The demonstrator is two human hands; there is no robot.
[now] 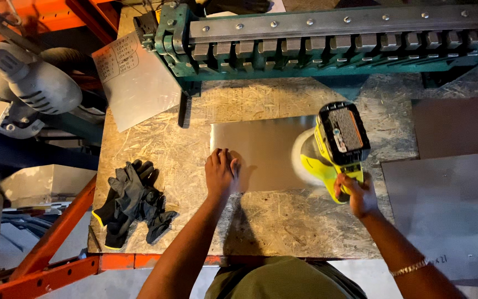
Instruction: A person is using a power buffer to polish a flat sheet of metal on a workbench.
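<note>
Flat on the bench (156,149): a thin rectangular metal sheet (261,149), dull silver with a soft brushed sheen, lying roughly mid-bench, just in front of a green machine. Pressed down near the sheet's lower left corner by the left hand (221,173), palm flat, fingers spread loosely, gripping nothing. Resting on the sheet's right edge: a yellow-green cordless sander (334,147), chunky plastic body, black ribbed battery pack on top, round pale pad underneath touching the metal. Clenched around the sander's rear handle: the right hand (358,195), with a thin chain bracelet (410,268) farther down on the wrist.

Bench top of chipboard, rough and flaky, pale straw flecks pressed in all directions, framed below by an orange steel rail (134,260). At the far edge, the green machine (327,39): heavy painted cast frame, a long grey steel bar studded with bolts, a row of blocky steel fingers beneath. Crumpled in a heap on the bench's left part, well apart from the sheet: dark grey gloves (134,202) with yellow cuffs, soft and matte. Leaning at the upper left: another bare metal sheet (136,83) with handwriting on it. Off the bench to the left, a grey power tool (34,83) with a rounded ribbed housing. To the right, larger flat grey panels (449,210).
</note>
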